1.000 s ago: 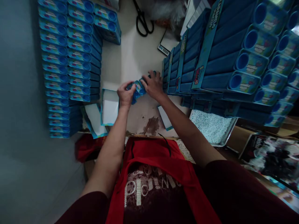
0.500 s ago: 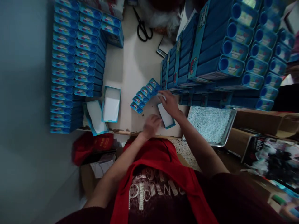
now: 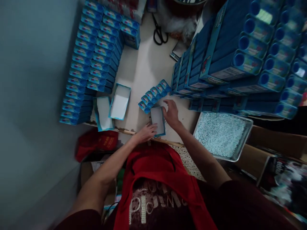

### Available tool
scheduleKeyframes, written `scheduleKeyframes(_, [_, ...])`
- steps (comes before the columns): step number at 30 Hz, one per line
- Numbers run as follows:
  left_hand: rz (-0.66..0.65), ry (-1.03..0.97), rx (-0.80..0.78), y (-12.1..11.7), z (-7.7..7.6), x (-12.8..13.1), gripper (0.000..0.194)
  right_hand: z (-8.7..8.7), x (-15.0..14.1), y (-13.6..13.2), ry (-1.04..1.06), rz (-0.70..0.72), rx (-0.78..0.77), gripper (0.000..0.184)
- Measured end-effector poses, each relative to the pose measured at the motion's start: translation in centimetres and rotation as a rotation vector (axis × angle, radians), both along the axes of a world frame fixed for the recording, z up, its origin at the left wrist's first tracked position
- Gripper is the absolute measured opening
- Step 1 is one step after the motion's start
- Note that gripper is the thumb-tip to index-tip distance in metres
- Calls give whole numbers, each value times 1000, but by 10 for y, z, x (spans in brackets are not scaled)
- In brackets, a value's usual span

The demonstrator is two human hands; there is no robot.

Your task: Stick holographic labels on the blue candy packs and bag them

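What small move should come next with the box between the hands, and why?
Probably steady the box with the left hand and reach the right hand to the packs: the box's white inside looks empty, and the packs lie just beyond it, near the right hand.

the left hand (image 3: 146, 132) lies low and flat, fingers spread and reaching inward, its forearm slanting up from the lower left. the right hand (image 3: 171, 112) is raised higher, fingers curved and parted, the wrist bent slightly, both arms bare below dark sleeves.
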State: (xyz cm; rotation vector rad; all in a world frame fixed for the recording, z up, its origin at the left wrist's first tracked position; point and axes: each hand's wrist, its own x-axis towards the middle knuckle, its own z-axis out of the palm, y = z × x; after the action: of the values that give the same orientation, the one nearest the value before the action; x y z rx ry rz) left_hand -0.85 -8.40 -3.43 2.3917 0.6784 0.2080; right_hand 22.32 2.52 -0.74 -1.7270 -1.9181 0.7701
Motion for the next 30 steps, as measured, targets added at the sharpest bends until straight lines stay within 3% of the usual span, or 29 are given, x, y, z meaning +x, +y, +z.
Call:
scheduleKeyframes(2, [161,-118,74,10,12,-18,7,-8,-12,-24,18,-43,-134,35])
scheduleKeyframes(3, [301,-156,105,24,15,-25,9,-13,-18,-34,40,-54,-181,44])
scheduleKeyframes(5, [650,-191,131,67,16,-33,14,-23,-33,-45,89,-49,-197,73])
scheduleKeyframes(7, [938,-226,47,122,7,-34,33,-32,-47,-44,119,-28,-133,98])
scheduleKeyframes(8, [982,-273,-54,148,0,-31,43,-35,-53,-39,127,-23,-97,106])
scheduleKeyframes(10, [939,-360,-361,189,-15,-23,46,-41,-63,-27,137,-35,-49,115])
scheduleKeyframes(12, [884,-407,-573,206,-27,-14,40,-45,-70,-17,140,-65,-47,120])
scheduleKeyframes(16, [922,-425,-596,198,-32,-9,34,-45,-83,-17,127,-113,-102,129])
scheduleKeyframes(19, [904,-377,-569,185,-21,-15,34,-40,-93,-27,116,-156,-129,135])
scheduleKeyframes(20, [951,-371,-522,178,-15,-17,38,-39,-95,-29,109,-172,-135,135])
scheduleKeyframes(21, [1052,-370,-453,169,-9,-19,44,-37,-96,-30,102,-180,-137,134])
scheduleKeyframes(23, [1387,-360,-335,142,6,-16,54,-36,-91,-28,101,-167,-129,134])
scheduleKeyframes(24, [1572,-339,-344,126,14,-11,57,-36,-87,-26,110,-144,-127,133])
scheduleKeyframes(26, [1809,-295,-550,99,28,6,59,-38,-76,-22,144,-84,-143,129])
scheduleKeyframes(28, [1835,-246,-775,86,40,29,64,-42,-69,-22,176,-38,-174,120])
scheduleKeyframes(30, [1797,-117,-792,92,49,50,76,-45,-70,-30,182,-19,-190,102])
